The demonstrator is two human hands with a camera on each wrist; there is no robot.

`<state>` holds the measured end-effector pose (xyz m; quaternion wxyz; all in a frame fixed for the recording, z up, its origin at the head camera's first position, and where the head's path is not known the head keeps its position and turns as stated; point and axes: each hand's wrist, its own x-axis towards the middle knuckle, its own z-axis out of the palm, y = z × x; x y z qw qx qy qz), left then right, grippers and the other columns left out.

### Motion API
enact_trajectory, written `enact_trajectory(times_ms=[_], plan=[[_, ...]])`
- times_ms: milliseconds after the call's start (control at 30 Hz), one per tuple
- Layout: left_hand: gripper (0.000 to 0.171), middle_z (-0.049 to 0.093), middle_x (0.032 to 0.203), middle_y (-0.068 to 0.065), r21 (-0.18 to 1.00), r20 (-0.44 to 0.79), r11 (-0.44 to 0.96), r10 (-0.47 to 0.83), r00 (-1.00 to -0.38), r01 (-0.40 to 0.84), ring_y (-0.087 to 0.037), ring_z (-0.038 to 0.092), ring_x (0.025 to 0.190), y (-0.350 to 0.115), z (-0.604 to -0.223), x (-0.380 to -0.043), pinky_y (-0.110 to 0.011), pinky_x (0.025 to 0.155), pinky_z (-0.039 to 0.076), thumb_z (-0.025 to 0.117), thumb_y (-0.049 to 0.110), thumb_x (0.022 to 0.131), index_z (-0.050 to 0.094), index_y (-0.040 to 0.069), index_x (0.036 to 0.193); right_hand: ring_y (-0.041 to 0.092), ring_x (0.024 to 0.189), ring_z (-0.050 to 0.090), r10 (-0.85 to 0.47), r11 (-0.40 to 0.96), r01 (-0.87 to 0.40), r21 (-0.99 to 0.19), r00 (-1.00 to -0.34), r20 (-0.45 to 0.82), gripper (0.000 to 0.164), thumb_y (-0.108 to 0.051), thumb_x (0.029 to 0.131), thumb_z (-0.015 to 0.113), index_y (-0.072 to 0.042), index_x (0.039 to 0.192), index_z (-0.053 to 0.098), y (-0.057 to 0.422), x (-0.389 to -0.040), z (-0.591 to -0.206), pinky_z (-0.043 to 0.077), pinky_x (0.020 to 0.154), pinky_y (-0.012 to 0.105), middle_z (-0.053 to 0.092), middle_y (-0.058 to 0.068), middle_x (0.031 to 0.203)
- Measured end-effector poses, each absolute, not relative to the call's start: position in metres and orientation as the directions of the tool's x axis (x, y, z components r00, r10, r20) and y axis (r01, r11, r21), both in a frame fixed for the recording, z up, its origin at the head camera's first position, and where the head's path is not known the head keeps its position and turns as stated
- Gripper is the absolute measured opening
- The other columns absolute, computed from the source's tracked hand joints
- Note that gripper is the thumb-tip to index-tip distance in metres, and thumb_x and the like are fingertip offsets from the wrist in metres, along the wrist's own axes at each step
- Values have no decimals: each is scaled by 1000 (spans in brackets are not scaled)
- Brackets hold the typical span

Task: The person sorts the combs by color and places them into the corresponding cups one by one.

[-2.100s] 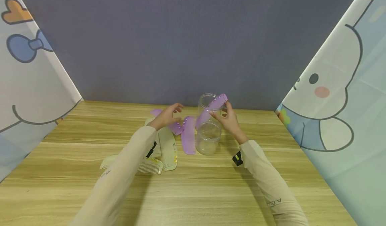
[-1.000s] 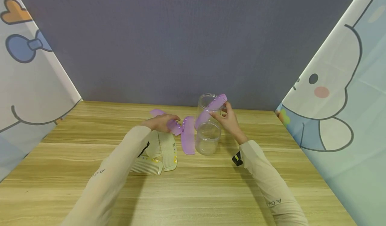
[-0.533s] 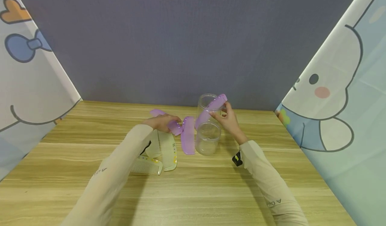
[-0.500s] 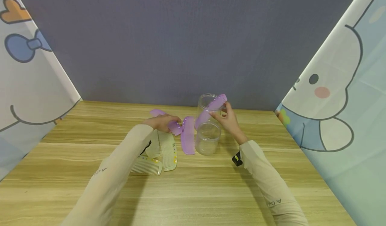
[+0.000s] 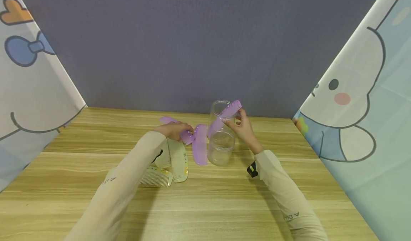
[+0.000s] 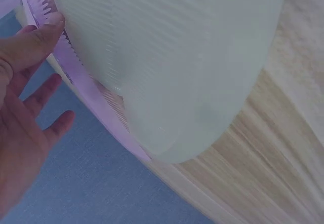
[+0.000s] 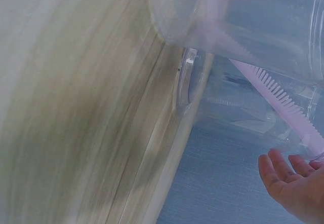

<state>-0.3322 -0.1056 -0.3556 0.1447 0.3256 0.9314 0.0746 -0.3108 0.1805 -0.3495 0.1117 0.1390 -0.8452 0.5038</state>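
Looking down on a wooden bench (image 5: 205, 209), set against a dark grey-blue wall (image 5: 192, 48), with pale cartoon panels (image 5: 356, 91) to either side. Toward the bench's far edge, near the middle: two clear jars, both upright, a front jar (image 5: 221, 156) and, just behind, a back jar (image 5: 214, 113). Leaning at a slant inside the back jar: a purple comb (image 5: 231, 109), with its upper end poking out over the rim.

Beside that end, the right hand (image 5: 243, 128), half-curled, with thumb in front and fingers around the side of the jar's mouth; impossible to tell whether gripping comb, jar or neither. Over to the left, the left hand (image 5: 173, 130), low above the bench, pinching a second purple comb (image 5: 186, 136) between thumb and forefinger, with the other fingers loosely spread in the left wrist view.

Lying lengthwise between this second comb and the front jar: a third purple comb (image 5: 200, 146), close against the second one's near end. Nearer, partly hidden by the left sleeve (image 5: 122, 187): at least three pale green combs (image 5: 178, 160), two lengthwise and one crosswise. Under the right cuff: a small black piece (image 5: 252, 169).
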Motion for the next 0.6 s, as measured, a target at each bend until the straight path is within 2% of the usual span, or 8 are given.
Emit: enact_trajectory(times_ms=[233,600], plan=[[60,46,135,-1,197,-211,779,627,-750,595,-28,39,127,-104,-353,-329,-53,106,29,73,5,74,52,23,128,37,122,42,-113,450,-344,-824,-937,330,70,-27,82,68,-7,137,30,180,-311,-350,37,99,55,40,18,137],[56,51,123,-3,134,-130,738,675,-727,661,-27,49,116,-103,-354,-328,-50,99,38,77,6,70,58,23,120,37,122,42,-116,453,-345,-822,-937,330,70,-27,82,68,-5,137,29,181,-312,-351,36,99,55,40,18,137]])
